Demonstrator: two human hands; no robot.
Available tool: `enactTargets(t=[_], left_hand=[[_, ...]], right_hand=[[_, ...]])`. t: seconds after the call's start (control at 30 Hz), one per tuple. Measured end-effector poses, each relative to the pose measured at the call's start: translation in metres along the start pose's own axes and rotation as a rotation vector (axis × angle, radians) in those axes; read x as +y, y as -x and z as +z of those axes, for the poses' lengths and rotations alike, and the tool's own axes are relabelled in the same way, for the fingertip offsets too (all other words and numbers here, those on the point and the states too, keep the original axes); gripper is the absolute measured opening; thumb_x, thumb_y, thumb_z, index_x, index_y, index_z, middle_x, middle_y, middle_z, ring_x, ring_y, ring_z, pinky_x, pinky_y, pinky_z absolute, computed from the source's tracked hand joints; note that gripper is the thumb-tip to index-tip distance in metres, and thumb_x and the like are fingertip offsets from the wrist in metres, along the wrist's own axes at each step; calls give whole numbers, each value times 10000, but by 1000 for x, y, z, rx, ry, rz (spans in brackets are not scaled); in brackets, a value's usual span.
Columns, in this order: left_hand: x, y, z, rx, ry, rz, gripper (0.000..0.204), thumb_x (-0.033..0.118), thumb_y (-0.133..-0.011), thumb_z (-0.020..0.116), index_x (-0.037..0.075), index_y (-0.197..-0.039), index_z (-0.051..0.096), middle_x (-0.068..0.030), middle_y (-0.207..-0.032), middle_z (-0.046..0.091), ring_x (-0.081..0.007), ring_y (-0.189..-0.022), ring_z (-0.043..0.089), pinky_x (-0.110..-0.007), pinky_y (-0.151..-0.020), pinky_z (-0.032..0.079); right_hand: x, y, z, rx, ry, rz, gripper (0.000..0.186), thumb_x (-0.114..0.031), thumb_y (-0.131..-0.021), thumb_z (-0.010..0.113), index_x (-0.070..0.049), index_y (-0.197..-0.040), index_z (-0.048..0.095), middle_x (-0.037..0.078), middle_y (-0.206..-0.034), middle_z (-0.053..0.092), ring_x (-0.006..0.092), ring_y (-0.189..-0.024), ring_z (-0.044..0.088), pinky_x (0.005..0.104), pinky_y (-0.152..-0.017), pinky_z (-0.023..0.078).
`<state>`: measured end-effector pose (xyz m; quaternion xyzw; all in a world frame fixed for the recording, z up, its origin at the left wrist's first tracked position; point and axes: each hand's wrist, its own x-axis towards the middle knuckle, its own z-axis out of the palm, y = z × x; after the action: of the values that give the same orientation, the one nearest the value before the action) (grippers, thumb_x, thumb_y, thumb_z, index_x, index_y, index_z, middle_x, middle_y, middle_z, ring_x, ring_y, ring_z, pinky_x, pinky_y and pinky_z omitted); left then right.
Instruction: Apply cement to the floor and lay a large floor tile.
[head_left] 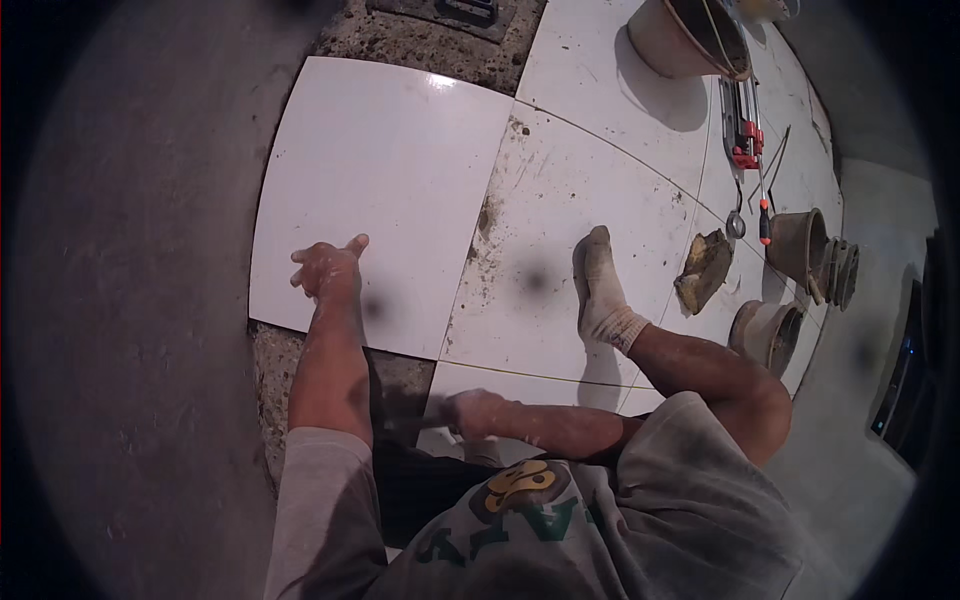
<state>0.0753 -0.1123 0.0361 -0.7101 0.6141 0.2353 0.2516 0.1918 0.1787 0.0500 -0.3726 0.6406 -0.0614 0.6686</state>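
My left hand (328, 268) rests on the near edge of the tile (380, 200) ahead-left, my right hand (472, 412) grips a tool (412, 422) just below it, with my socked foot (600, 290) right and buckets (800, 245) beyond.

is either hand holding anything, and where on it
The right hand grips a dark tool handle at its end; its head is hidden. The left hand rests on the clean white floor tile, holding nothing.

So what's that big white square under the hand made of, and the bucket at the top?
The white tile looks like glazed ceramic: smooth, with a bright glare spot. The left hand presses its near edge. The bucket seems plastic, dull and pale, though that's uncertain.
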Motion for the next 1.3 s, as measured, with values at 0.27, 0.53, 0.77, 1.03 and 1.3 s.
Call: enactTargets(t=[0.27, 0.53, 0.77, 1.03, 1.3], left_hand=[[2, -1, -3, -20, 3, -11, 1159, 444, -644, 838, 12, -1444, 118, -339, -1377, 255, -497, -1195, 457, -518, -940, 495], [0, 2, -3, -12, 20, 10, 1200, 515, -632, 821, -56, -1424, 123, -388, -1382, 235, -530, -1207, 432, -527, -942, 484], [-1, -12, 7, 31, -2, 16, 1250, 548, -592, 833, -63, -1422, 125, -405, -1378, 242, -521, -1180, 462, -519, -912, 488], [-4, -22, 10, 8, -121, 81, 1283, 598, -602, 804, -127, -1402, 112, -365, -1337, 313, -473, -1121, 518, -468, -849, 527], [0, -43, 20, -55, -94, 46, 1408, 600, -548, 834, -110, -1435, 1, -417, -1426, 157, -502, -1266, 379, -537, -915, 466]], right_hand=[[-17, 12, 8, 25, 74, -178, 395, -161, -729, 589, -120, -1123, 596, 179, -951, 664, 361, -894, 648, 453, -753, 526], [7, -12, -2, 109, -190, -85, 332, -230, -750, 594, -98, -1054, 609, 186, -916, 649, 385, -898, 621, 469, -779, 497], [4, 14, -16, -51, 16, -134, 391, -198, -737, 598, -90, -1112, 596, 188, -928, 647, 362, -944, 622, 437, -799, 508], [9, 10, -52, -45, -28, -154, 386, -201, -692, 647, -111, -1067, 639, 170, -1007, 650, 346, -1001, 614, 433, -833, 494], [70, 68, -215, 272, -271, -81, 336, -157, -709, 732, -77, -1028, 659, 28, -730, 633, 99, -577, 554, 264, -492, 453]])
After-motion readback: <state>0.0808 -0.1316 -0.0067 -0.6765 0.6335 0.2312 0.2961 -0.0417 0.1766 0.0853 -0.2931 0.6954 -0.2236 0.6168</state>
